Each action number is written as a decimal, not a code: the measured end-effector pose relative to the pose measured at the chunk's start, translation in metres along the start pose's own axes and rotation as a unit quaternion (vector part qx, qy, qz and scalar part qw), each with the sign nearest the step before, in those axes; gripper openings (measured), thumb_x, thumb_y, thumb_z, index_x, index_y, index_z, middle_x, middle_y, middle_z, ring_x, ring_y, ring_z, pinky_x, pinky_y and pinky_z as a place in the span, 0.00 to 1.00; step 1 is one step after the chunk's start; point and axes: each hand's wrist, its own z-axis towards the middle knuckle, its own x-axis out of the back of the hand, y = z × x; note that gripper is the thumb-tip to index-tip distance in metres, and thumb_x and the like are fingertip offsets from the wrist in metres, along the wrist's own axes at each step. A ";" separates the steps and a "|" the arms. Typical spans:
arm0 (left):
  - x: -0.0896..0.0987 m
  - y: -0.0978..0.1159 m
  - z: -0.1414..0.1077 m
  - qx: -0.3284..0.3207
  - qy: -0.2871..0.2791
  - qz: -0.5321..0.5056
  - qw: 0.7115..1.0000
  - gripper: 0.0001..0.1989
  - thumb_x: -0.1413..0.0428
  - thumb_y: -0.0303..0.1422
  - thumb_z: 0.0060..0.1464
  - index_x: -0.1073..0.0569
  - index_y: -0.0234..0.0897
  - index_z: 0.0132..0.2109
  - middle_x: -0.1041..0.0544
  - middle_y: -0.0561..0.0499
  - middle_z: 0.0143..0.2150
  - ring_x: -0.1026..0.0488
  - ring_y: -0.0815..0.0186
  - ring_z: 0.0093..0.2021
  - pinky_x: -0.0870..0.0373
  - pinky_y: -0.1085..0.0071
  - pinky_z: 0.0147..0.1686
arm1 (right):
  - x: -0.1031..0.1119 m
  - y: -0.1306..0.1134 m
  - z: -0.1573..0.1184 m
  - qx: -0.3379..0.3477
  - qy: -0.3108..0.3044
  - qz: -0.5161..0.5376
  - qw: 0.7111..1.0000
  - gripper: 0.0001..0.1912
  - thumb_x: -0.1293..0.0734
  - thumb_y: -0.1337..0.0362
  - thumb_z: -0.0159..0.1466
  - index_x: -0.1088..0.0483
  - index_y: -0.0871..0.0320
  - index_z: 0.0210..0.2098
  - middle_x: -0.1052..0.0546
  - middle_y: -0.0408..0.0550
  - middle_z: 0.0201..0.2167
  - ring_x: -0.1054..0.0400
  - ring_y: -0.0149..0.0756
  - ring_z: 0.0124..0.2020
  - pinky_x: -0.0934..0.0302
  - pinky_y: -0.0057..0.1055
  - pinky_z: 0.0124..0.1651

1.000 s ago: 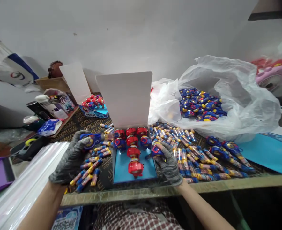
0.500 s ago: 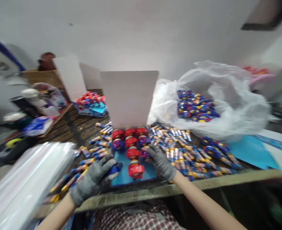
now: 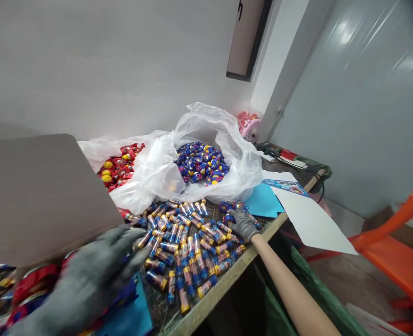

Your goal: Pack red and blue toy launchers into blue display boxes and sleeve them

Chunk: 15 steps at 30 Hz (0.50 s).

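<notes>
Right hand [image 3: 242,223], fingers curled, reached the blue toys [image 3: 231,211] at centre-right; grasp indeterminate. Left hand [image 3: 87,280], spread, rested over boxed toys [image 3: 34,280]. Edge tubes [image 3: 192,261] risked being swept off.

No lettering is legible: the printed card [image 3: 286,185] on the counter [image 3: 206,298] carries print (too blurred to read).

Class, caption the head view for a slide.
Grey-gloved right hand reaches blue toy pieces beside scattered small tubes.
</notes>
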 end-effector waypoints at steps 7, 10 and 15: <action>-0.228 0.059 0.172 -0.193 -0.299 0.060 0.932 0.23 0.46 0.22 0.54 0.31 0.27 0.58 0.27 0.39 0.57 0.30 0.59 0.56 0.36 0.66 0.59 | -0.032 0.020 -0.010 0.026 0.009 0.038 0.999 0.28 0.32 0.69 0.53 0.31 0.62 0.55 0.28 0.60 0.55 0.34 0.49 0.57 0.40 0.45 0.61; -0.290 0.066 0.192 -0.197 -0.311 0.079 0.926 0.29 0.44 0.23 0.52 0.35 0.29 0.62 0.31 0.38 0.61 0.33 0.55 0.59 0.38 0.64 0.60 | -0.038 0.036 -0.028 0.056 0.143 0.123 0.980 0.25 0.36 0.66 0.55 0.31 0.60 0.53 0.25 0.57 0.49 0.29 0.48 0.50 0.35 0.48 0.56; -0.320 0.062 0.198 -0.143 -0.334 0.116 0.924 0.31 0.35 0.31 0.43 0.30 0.25 0.56 0.33 0.27 0.59 0.36 0.39 0.60 0.38 0.45 0.57 | 0.001 0.053 -0.062 -0.010 0.292 0.229 0.928 0.25 0.35 0.52 0.59 0.34 0.57 0.53 0.27 0.55 0.48 0.30 0.47 0.44 0.35 0.51 0.51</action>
